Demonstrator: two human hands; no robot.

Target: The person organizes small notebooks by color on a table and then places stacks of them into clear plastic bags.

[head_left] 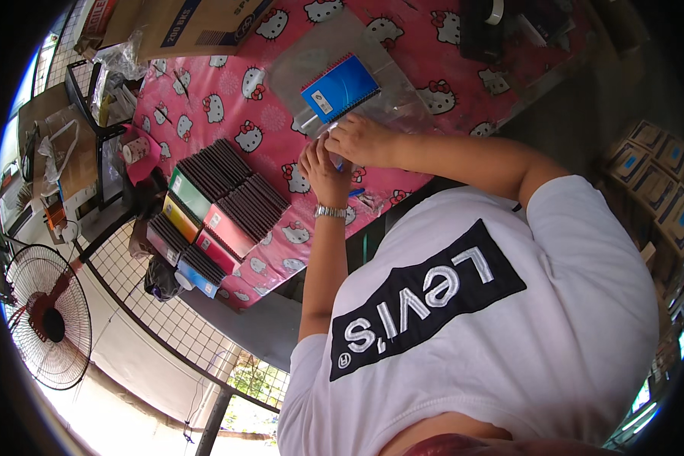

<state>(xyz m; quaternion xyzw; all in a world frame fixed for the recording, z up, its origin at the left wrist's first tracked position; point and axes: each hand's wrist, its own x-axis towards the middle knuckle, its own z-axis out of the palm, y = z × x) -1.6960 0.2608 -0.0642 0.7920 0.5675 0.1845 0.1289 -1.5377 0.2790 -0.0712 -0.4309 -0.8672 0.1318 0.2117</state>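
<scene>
A blue spiral notebook (342, 86) with a white label lies on top of clear plastic bags (302, 55) spread over the table. Just below its near corner my two hands meet, fingertips close together. My left hand (325, 172), with a metal watch at the wrist, has its fingers curled on a bit of clear plastic. Beside it, my right hand (362, 141) pinches at the same plastic, and its fingertips partly hide what is held. A small blue item (356, 192) rests on the table beside my left wrist.
Stacks of spiral notebooks (219, 190) with coloured covers stand at the table's left. A large cardboard box (194, 30) sits at the far left. A paper cup (135, 150) and a fan (51, 323) are further left. Packed brown boxes (653, 175) are at right.
</scene>
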